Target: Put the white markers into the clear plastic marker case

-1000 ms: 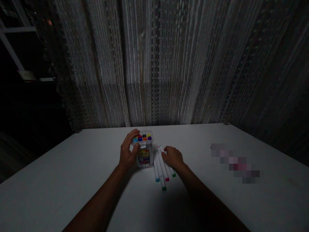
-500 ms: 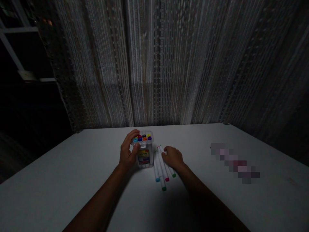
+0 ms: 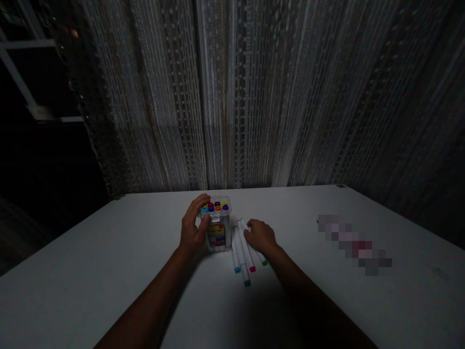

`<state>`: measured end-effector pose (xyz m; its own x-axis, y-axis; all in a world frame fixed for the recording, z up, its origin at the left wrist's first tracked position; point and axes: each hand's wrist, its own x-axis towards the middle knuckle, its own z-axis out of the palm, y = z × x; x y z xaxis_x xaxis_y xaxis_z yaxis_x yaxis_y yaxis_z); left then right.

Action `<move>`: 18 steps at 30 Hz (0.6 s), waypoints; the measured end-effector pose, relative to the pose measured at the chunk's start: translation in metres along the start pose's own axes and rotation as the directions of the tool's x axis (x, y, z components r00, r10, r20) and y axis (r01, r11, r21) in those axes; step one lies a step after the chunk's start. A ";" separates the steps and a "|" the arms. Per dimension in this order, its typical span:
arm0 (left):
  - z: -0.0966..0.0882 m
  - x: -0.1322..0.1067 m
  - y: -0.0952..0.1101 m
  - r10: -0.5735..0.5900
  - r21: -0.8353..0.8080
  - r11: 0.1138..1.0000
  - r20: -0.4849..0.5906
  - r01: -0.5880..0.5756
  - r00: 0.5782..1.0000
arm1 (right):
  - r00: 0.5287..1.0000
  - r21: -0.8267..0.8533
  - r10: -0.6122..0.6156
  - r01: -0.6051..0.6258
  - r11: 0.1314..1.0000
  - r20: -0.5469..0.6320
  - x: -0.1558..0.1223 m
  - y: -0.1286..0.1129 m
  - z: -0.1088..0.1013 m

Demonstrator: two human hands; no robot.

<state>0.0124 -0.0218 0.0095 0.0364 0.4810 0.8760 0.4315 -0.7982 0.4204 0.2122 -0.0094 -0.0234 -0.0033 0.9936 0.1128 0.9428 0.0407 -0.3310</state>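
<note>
A clear plastic marker case stands upright on the white table, with colourful marker caps showing at its top and a printed label on its front. My left hand is wrapped round the case's left side, thumb at the front. Just right of the case, several white markers lie fanned out, their blue, green and pink ends pointing towards me. My right hand rests over the rightmost marker, a green-ended one, with its fingers curled on the upper part. The fingertips there are partly hidden.
A blurred-out pinkish and dark object lies on the table at the right. Behind the table's far edge hangs a grey patterned string curtain. A dark window frame is at the upper left.
Almost nothing differs. The view has shifted very slightly and the curtain strands hang a little differently; both hands, the case and the markers keep their places.
</note>
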 end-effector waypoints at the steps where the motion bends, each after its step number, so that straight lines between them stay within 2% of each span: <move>1: 0.000 0.000 0.000 -0.001 0.002 1.000 0.000 0.001 1.000 | 1.000 0.001 0.000 0.000 1.000 0.000 0.000 0.000 0.000; 18: 0.000 0.000 -0.001 0.015 -0.001 1.000 0.004 -0.015 1.000 | 0.998 0.006 -0.063 0.063 0.998 -0.001 0.000 0.000 0.000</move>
<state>0.0116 -0.0210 0.0092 0.0460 0.4703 0.8813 0.4302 -0.8055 0.4074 0.2126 -0.0090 -0.0230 -0.0618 0.9890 0.1344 0.9387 0.1034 -0.3288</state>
